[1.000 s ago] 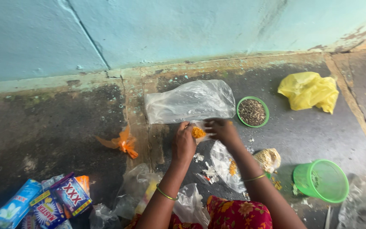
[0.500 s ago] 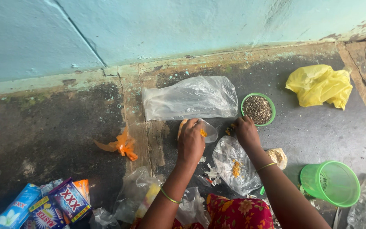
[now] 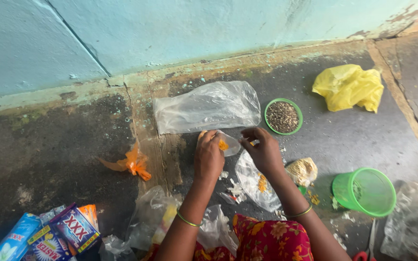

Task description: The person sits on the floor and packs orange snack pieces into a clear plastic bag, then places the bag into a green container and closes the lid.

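Spread flat just behind both hands, a large clear crumpled plastic bag (image 3: 206, 106). Right of that bag, a crumpled yellow plastic bag (image 3: 348, 87); nearer, a small round green bowl of dark seeds (image 3: 283, 116). In front of the bag, left hand (image 3: 209, 157) closed around a small clear pouch of orange grains (image 3: 228, 144), right hand (image 3: 264, 151) pinching something too small to tell.

Bare floor left, green bowl (image 3: 283, 116) and clear bag (image 3: 206, 107) ahead
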